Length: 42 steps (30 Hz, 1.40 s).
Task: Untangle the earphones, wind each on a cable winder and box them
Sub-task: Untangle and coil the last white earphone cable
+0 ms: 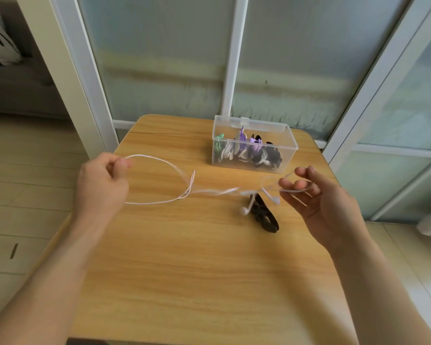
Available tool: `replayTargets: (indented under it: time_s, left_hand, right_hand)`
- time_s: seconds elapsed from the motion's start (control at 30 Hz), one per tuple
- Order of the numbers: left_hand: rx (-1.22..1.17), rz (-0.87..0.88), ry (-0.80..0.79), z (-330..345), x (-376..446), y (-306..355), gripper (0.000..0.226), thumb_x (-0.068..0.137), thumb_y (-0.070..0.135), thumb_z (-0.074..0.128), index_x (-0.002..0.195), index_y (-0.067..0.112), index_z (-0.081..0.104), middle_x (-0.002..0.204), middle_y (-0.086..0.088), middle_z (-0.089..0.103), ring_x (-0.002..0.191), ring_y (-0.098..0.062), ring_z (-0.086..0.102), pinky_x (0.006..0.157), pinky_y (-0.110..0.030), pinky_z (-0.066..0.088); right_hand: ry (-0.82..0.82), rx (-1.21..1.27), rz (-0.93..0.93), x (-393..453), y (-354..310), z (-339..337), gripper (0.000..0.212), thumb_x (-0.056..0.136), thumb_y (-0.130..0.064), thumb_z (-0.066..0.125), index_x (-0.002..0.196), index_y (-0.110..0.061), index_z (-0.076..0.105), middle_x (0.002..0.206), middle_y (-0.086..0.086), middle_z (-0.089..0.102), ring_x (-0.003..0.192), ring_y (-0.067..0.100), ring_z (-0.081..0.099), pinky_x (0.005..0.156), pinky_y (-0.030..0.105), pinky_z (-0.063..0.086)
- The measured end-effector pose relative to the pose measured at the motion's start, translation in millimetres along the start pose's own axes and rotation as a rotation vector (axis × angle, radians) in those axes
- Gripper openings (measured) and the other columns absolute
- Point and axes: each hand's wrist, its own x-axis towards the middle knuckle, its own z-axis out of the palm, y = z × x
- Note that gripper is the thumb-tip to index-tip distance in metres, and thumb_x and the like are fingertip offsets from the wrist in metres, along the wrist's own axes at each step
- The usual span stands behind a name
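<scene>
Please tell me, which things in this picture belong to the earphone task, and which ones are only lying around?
Belong to the job:
- white earphone cable, held between left hand and right hand
- black cable winder on the table
- clear box with wound earphones inside

Just lying about:
- wooden table, only the work surface
- frosted glass doors behind it
</scene>
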Motion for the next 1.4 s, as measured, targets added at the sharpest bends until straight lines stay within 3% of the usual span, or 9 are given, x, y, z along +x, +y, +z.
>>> replayTargets:
  time_s: [0.17,0.3,0.4,0.5,0.73,0.87,1.0,1.2,1.4]
  left_hand:
    - [0.170,-0.040,-0.081,-4,-3,2,0.017,0.095,0.018,0.058,0.095,0.010,0.073,0.091,-0.013,0.069,0.089,-0.037,0.061,0.072,-0.036,0.043]
    - [0.324,0.029,-0.129,8,-18,11,0.033,0.093,0.017,0.061,0.123,0.002,0.063,0.124,-0.024,0.055,0.121,-0.040,0.045,0.103,-0.044,0.036]
    - [0.092,0.307,-0.122,11,-36,35,0.040,0.089,0.020,0.060,0.128,0.010,0.058,0.126,-0.007,0.055,0.122,-0.025,0.048,0.107,-0.025,0.034]
    - [-0.162,0.466,-0.449,14,-62,65,0.041,0.086,0.021,0.059,0.127,0.018,0.059,0.127,0.008,0.060,0.122,-0.003,0.051,0.101,-0.010,0.032]
    - [-0.572,0.103,-0.839,32,-96,83,0.048,0.087,0.022,0.074,0.129,0.027,0.052,0.105,0.002,0.072,0.092,-0.013,0.071,0.086,-0.032,0.055]
    - [-0.417,0.134,-0.861,32,-85,75,0.009,0.094,0.020,0.065,0.102,0.018,0.069,0.066,0.000,0.070,0.060,-0.014,0.063,0.064,-0.031,0.051]
    - [-0.539,0.136,-0.788,22,-67,73,0.021,0.098,0.018,0.058,0.090,0.002,0.069,0.070,-0.008,0.072,0.073,-0.018,0.069,0.076,-0.028,0.054]
    - [-0.885,0.069,-0.711,8,-59,81,0.019,0.095,0.015,0.055,0.085,0.001,0.062,0.047,-0.007,0.048,0.054,-0.031,0.064,0.081,-0.039,0.055]
    - [-0.843,-0.108,-0.486,-7,-40,71,0.017,0.097,0.017,0.053,0.090,0.006,0.065,0.048,-0.002,0.030,0.032,-0.010,0.023,0.037,-0.021,0.025]
  right_hand:
    - [-0.015,-0.001,0.038,-2,0,3,0.023,0.104,-0.025,0.048,0.101,-0.010,0.065,0.066,0.004,0.064,0.079,0.025,0.073,0.081,0.043,0.057]
    - [-0.162,-0.004,0.071,-9,7,17,0.029,0.105,-0.021,0.043,0.116,-0.006,0.065,0.082,0.012,0.068,0.074,0.028,0.070,0.068,0.039,0.058]
    - [-0.307,-0.006,0.099,-17,12,29,0.033,0.103,-0.016,0.043,0.128,-0.004,0.061,0.094,0.018,0.070,0.075,0.032,0.070,0.069,0.041,0.059]
    - [-0.455,0.008,0.128,-24,19,40,0.039,0.094,-0.012,0.047,0.131,-0.005,0.058,0.105,0.023,0.071,0.084,0.037,0.072,0.076,0.042,0.060]
    - [-0.480,-0.030,-0.093,-33,33,52,0.013,0.087,-0.016,0.065,0.094,-0.012,0.074,0.094,0.016,0.066,0.093,0.027,0.065,0.077,0.035,0.057]
    - [-0.426,-0.070,-0.216,-29,24,46,0.009,0.090,-0.013,0.069,0.086,-0.017,0.076,0.096,0.006,0.070,0.096,0.019,0.063,0.078,0.032,0.050]
    - [-0.353,-0.162,-0.227,-24,19,39,0.012,0.084,-0.015,0.069,0.078,-0.021,0.079,0.114,0.006,0.075,0.119,0.016,0.064,0.104,0.036,0.042]
    - [-0.288,-0.627,-0.425,-27,14,33,0.002,0.088,-0.018,0.075,0.088,-0.020,0.076,0.112,-0.012,0.075,0.115,0.003,0.064,0.095,0.021,0.044]
    - [-0.050,-1.221,-0.736,-10,20,12,0.022,0.082,-0.020,0.081,0.102,-0.023,0.071,0.104,-0.013,0.067,0.094,0.004,0.060,0.084,0.028,0.052]
